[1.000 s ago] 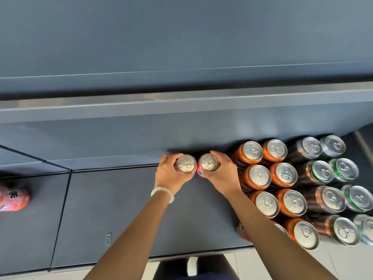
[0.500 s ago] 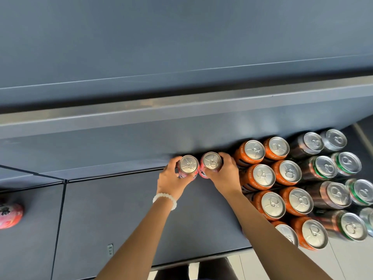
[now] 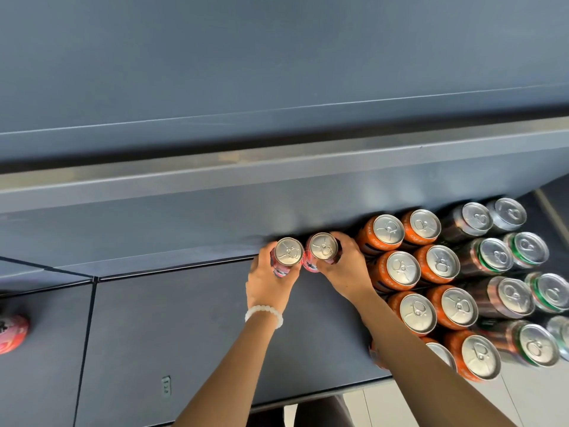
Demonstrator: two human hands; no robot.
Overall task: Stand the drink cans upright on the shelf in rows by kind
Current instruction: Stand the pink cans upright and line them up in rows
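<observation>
Drink cans fill the right part of the dark grey shelf point(image 3: 191, 328), standing upright in rows that run from far to near. Two pink cans stand side by side at the far edge of the shelf, against its back wall: the left pink can point(image 3: 284, 257) is gripped by the left hand point(image 3: 271, 278), whose fingers and thumb curl round its body, and the right pink can point(image 3: 320, 252) is gripped the same way by the right hand point(image 3: 345, 266). The two cans touch or nearly touch each other. A white bead bracelet point(image 3: 264, 314) sits on the left wrist. Just right of the right hand stand the orange cans point(image 3: 397, 271), two rows deep toward the near edge; the right forearm crosses in front of the nearest of them, and one can near the shelf's front edge is mostly hidden behind that arm. Right of the orange ones stand the dark cans point(image 3: 492, 255) with green and copper rims, again in two rows, reaching the right edge of the view. Well apart, at the far left of the view, another pink can point(image 3: 12, 332) lies on its side on the neighbouring shelf panel, only partly in view.
</observation>
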